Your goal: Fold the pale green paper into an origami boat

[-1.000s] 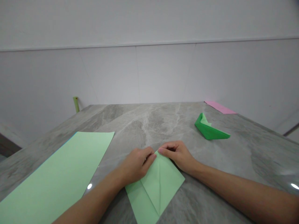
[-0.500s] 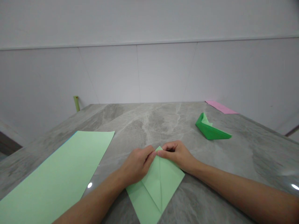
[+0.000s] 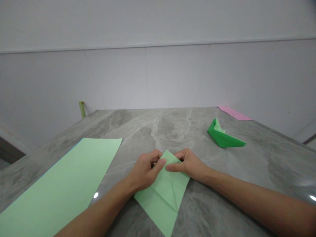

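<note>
Between my hands is a light green sheet of paper (image 3: 164,194), creased and partly folded, with one corner pointing away from me and another towards me. My left hand (image 3: 146,171) pinches its upper left edge, thumb on top and fingers curled behind. On the upper right edge, my right hand (image 3: 189,164) grips the paper the same way, its thumb lying flat near the middle. The fingertips behind the paper are hidden. Crease lines run across the lower half and meet near the right edge.
A large light green sheet (image 3: 66,184) lies at the left on the grey marbled table (image 3: 138,128). To the right sits a folded dark green paper piece (image 3: 225,138). Pink paper (image 3: 235,114) rests at the far right edge, and a yellow-green strip (image 3: 82,109) stands by the wall.
The held paper has turned slightly, its lower corner swinging to the right and its top corner standing further out. My thumbs have moved apart and a little down the paper.
</note>
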The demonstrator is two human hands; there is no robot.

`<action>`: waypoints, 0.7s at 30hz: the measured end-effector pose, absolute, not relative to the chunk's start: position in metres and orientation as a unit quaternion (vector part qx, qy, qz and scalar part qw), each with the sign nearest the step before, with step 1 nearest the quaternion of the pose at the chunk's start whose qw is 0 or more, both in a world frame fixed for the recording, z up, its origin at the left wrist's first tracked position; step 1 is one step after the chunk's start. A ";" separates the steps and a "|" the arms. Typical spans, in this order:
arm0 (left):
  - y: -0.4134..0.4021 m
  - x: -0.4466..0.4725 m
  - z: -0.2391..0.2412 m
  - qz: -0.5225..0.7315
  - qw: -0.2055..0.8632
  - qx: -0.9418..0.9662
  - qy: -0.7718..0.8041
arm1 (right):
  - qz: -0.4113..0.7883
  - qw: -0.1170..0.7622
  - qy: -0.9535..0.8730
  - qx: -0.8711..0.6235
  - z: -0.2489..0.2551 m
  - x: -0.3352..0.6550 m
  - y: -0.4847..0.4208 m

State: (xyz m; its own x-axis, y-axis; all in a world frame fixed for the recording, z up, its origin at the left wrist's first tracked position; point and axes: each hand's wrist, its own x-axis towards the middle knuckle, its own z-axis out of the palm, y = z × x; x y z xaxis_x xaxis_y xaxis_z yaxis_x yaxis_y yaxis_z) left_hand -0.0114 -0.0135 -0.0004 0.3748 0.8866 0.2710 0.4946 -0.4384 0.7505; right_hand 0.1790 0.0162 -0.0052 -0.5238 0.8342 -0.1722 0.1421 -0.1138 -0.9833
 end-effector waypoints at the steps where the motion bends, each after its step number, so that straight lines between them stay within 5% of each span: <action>1: -0.013 -0.012 0.000 0.328 0.316 0.775 0.439 | 0.629 0.276 -0.604 -0.405 -0.005 0.179 0.017; 5: -0.012 -0.013 0.000 0.340 0.338 0.748 0.460 | 0.648 0.303 -0.566 -0.409 -0.005 0.177 0.020; 12: -0.010 -0.010 -0.006 0.422 0.363 0.680 0.477 | 0.613 0.475 -0.472 -0.419 -0.006 0.172 0.019; 21: -0.014 0.001 -0.008 0.444 0.489 0.606 0.444 | 0.638 0.481 -0.454 -0.395 -0.006 0.170 0.010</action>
